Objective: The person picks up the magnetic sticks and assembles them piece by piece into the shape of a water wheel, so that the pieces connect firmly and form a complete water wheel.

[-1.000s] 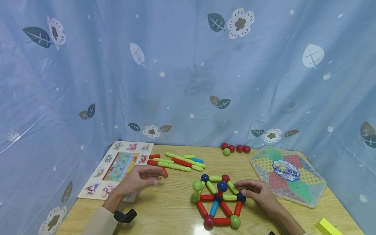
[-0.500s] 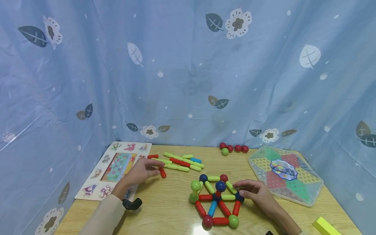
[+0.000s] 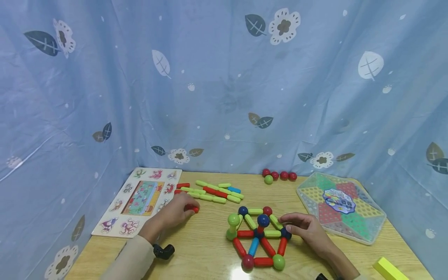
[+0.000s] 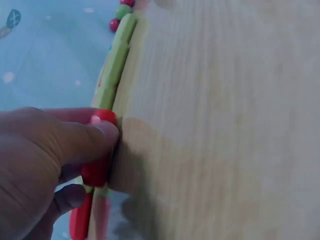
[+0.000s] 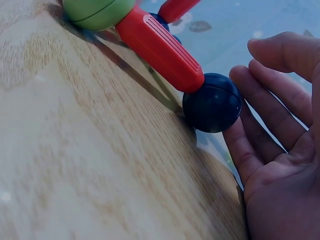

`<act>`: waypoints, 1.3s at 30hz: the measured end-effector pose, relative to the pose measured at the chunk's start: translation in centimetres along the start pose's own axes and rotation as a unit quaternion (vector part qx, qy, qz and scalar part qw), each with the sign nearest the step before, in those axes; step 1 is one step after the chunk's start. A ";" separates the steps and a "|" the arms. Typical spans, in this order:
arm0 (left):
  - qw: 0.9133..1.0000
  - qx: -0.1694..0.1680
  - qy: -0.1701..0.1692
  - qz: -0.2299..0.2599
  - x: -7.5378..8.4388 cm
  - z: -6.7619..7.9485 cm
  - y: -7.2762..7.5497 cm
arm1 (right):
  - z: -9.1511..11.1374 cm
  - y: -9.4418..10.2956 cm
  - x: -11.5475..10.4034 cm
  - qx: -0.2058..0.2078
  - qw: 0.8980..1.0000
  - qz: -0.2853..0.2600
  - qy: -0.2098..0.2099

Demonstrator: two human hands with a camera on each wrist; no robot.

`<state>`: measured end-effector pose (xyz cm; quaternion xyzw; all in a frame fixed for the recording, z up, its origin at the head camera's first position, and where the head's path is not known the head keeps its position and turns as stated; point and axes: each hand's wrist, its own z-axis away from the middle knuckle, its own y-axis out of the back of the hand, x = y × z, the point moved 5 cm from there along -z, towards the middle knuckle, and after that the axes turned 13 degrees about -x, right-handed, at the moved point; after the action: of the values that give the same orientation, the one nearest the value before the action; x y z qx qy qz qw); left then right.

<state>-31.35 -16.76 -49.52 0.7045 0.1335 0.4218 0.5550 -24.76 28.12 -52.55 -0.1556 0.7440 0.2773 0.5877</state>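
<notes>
My left hand pinches a short red magnetic rod between thumb and fingers, left of the build. In the head view only the rod's tip shows past the fingers. A flat frame of magnetic rods and balls lies in front, with a dark blue ball and a light green ball raised on upright rods. At its right corner, my right hand rests with loosely bent fingers against a dark blue ball. Its thumb stands apart from that ball in the right wrist view.
Loose green, red and blue rods lie behind my left hand. Several balls sit near the curtain. A picture board lies at left, a Chinese checkers board at right, and a yellow block at front right.
My left hand has come down over the red rod lying on the table and now grips it, after lifting off it briefly. The right hand has stayed beside its blue ball.
</notes>
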 end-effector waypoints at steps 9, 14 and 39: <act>0.954 0.091 -0.007 0.286 5.7 -0.3 -0.1 | -0.1 -0.1 0.0 0.004 1.000 0.006 0.004; 0.913 0.136 -0.080 0.378 11.3 -2.0 0.2 | -0.1 0.2 0.4 0.017 1.000 0.007 -0.011; 0.978 0.054 -0.113 0.165 17.1 -5.4 -2.7 | 0.0 -0.1 0.0 0.008 1.000 0.006 0.011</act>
<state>-24.18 -1.02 -44.13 0.7890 -0.0254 0.4174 0.4502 -24.66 28.05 -52.57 -0.1495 0.7537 0.2732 0.5787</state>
